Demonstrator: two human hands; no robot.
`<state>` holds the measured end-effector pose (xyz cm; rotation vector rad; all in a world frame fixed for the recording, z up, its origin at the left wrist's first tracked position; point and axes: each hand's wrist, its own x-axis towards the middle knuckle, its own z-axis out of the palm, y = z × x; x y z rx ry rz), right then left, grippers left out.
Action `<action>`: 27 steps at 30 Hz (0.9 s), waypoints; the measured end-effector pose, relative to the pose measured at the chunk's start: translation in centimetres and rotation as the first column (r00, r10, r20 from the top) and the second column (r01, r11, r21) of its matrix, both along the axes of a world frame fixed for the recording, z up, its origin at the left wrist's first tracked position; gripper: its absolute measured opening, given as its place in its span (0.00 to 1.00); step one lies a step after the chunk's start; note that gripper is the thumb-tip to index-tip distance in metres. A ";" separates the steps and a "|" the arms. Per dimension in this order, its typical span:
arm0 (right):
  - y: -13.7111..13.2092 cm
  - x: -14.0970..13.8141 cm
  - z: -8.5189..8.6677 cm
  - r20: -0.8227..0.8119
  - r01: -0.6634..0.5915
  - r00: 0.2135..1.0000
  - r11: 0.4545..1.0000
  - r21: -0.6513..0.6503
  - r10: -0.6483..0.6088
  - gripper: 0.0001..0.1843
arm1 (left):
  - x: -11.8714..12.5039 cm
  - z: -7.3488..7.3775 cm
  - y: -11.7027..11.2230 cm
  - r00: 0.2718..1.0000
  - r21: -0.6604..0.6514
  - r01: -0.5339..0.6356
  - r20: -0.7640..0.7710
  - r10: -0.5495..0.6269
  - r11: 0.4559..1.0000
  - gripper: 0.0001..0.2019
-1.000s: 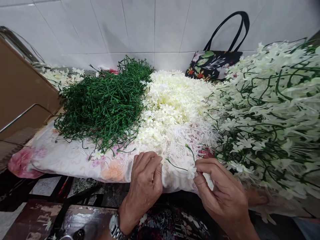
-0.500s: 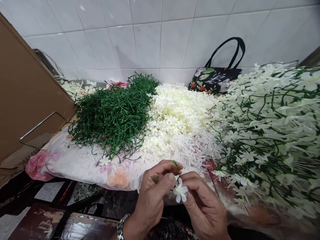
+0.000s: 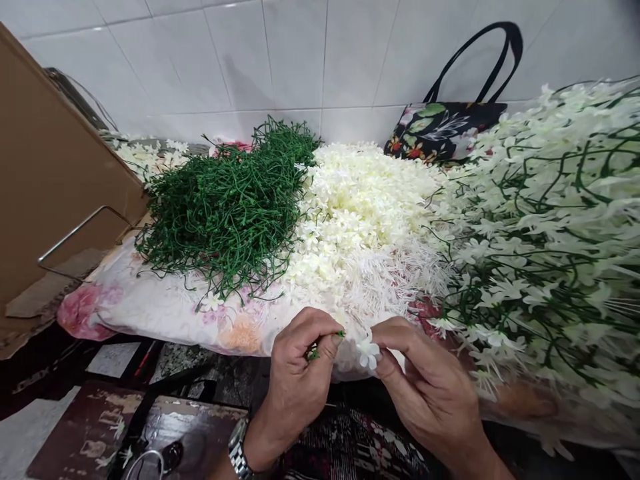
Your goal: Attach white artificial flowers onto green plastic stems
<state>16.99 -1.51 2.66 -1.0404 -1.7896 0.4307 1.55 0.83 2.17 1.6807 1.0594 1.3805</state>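
Note:
My left hand is closed in a pinch on a thin green plastic stem, low in the middle of the view. Just to its right, my right hand pinches a small white artificial flower between thumb and fingertips. The two hands are a short gap apart, at the near edge of a floral cloth. Behind them lie a pile of green stems and a heap of loose white flowers.
A large mass of white flowers on green stems fills the right side. A dark floral bag leans against the white tiled wall. A brown cardboard sheet and a metal wire frame stand at the left.
The hands first worked a long stem with a flower at the cloth edge, then came together. Now they are slightly apart, flower in the right, stem in the left.

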 end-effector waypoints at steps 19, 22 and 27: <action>0.3 -0.1 0.7 0.258 -0.004 0.966 1.000 -0.024 0.010 0.07 | -0.2 -0.3 -0.6 0.946 0.248 0.096 -0.325 -0.010 0.964 0.10; 0.4 0.0 0.2 0.231 0.007 0.973 0.997 -0.072 0.010 0.07 | -0.2 -0.6 -0.4 0.933 0.260 0.112 -0.360 -0.011 0.959 0.12; 0.7 0.2 -0.7 0.220 -0.004 0.975 0.996 -0.091 0.024 0.08 | -0.1 -1.3 0.0 0.918 0.269 0.128 -0.396 -0.012 0.955 0.13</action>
